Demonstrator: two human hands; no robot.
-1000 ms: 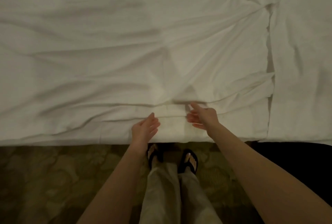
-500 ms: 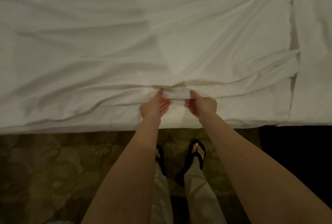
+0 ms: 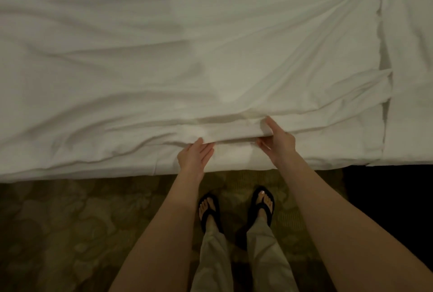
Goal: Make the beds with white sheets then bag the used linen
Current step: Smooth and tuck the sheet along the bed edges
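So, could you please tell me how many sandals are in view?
2: the left sandal and the right sandal, both on the carpet between the forearms. None seems hidden.

Patterned carpet, black flip-flops

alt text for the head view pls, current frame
Two bare hands work a fold of white sheet at the bed's near edge: the left hand lies flat on it, the right hand grips it. Below, sandalled feet stand on patterned carpet.
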